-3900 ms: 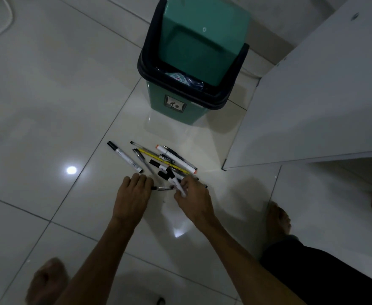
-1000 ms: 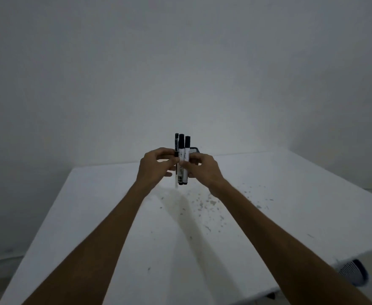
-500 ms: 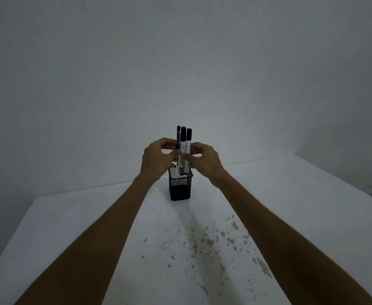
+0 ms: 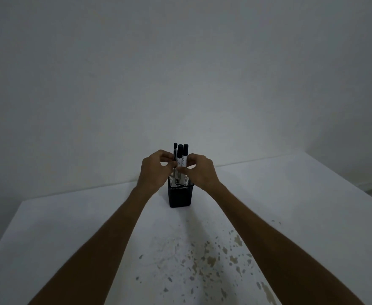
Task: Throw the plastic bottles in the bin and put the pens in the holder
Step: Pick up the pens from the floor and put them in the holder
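A black mesh pen holder (image 4: pixel 180 198) stands on a white table (image 4: pixel 70 227) near its far edge. A bunch of pens (image 4: pixel 181 156) with black caps and white barrels stands upright, lower ends inside the holder's mouth. My left hand (image 4: pixel 154 170) pinches the bunch from the left and my right hand (image 4: pixel 199 170) pinches it from the right, just above the rim. The bin and the bottles are out of view.
A plain grey wall (image 4: pixel 180 73) rises right behind the table. Brownish stains (image 4: pixel 209 258) speckle the tabletop in front of me. The table's right edge (image 4: pixel 356 183) drops off toward the floor.
I picked the pens off the floor by the bin and carried them to the table. Over the last second both hands lowered the bunch until its lower ends entered the holder.
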`<state>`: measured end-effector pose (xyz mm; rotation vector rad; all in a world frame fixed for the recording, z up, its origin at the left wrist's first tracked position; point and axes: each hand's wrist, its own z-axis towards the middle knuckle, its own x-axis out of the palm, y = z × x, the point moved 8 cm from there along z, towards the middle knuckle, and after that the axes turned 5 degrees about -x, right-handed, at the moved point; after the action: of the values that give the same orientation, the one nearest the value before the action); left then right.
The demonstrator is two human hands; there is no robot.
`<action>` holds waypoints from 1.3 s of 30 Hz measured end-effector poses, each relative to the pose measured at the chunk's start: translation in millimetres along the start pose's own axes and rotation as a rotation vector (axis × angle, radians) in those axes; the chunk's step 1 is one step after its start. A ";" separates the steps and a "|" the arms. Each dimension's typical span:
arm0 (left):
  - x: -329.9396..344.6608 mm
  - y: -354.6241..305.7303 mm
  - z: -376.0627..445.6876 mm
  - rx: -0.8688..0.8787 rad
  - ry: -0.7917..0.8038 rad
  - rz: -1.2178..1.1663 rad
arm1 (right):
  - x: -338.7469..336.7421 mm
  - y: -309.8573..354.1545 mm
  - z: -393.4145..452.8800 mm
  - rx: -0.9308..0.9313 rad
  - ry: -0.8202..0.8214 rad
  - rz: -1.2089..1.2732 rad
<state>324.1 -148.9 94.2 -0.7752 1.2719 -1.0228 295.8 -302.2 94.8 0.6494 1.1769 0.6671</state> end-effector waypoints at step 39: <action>-59.2 53.3 -158.4 -0.025 -0.147 0.320 | 31.0 16.9 -162.5 -0.002 -0.196 0.048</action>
<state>178.1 -62.4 43.0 -0.6289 1.2357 -0.6804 145.1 -250.4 47.6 0.7266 0.9813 0.6304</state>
